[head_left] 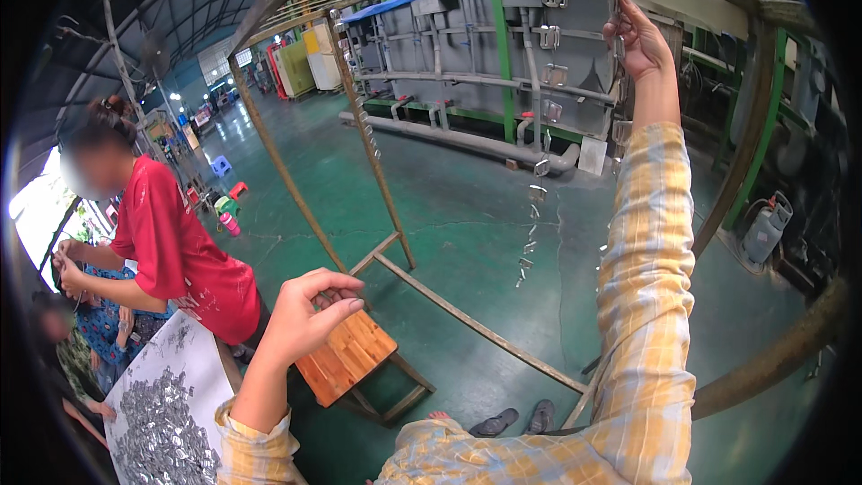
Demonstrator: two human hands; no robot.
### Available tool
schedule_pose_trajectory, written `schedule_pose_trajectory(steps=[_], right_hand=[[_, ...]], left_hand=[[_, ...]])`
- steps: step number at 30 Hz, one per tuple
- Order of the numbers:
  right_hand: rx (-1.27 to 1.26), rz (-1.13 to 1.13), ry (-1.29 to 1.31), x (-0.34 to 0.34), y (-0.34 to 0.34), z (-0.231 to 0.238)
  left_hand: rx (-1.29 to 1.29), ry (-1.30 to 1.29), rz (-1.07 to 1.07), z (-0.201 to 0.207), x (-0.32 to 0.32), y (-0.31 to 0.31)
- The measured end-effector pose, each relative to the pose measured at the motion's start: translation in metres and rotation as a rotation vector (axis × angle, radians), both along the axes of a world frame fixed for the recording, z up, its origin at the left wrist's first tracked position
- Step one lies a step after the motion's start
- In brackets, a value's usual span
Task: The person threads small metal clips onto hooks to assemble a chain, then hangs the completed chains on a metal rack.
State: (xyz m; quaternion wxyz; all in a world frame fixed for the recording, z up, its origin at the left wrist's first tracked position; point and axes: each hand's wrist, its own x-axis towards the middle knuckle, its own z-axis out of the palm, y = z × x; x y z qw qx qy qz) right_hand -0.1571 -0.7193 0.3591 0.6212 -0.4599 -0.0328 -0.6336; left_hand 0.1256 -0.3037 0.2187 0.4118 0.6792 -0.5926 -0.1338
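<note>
My right hand (pixel 640 40) is raised high at the upper right, close under the frame's top bar. Its fingers are closed around the upper end of a strand of metal buckles (pixel 621 132), whose hooked tip shows above them. Parts of this strand are hidden behind my hand and sleeve. To its left, another chain of shiny metal buckles (pixel 549 38) hangs from the same bar and trails down over the floor. My left hand (pixel 308 316) is held low above a wooden stool (pixel 346 359), fingers curved and thumb apart, with nothing visible in it.
A rusty metal frame (pixel 476 316) surrounds me, with a further buckle strand (pixel 366 117) on its far-left post. At left, a person in a red shirt (pixel 184 242) stands by a white table (pixel 211 368) heaped with metal pieces. A grey gas cylinder (pixel 766 232) stands right.
</note>
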Motion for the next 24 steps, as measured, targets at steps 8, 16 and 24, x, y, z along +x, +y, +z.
schedule_pose_trajectory(steps=[8,16,24], right_hand=[[-0.154,0.156,0.192,-0.001,-0.058,0.021],[-0.184,0.168,0.373,0.027,-0.134,0.048],[-0.281,0.069,0.222,0.074,-0.096,0.072]], left_hand=[[0.031,0.026,0.051,-0.013,0.018,0.005],[0.057,0.167,0.142,-0.028,0.033,0.016],[0.038,0.279,0.164,-0.042,0.045,0.020]])
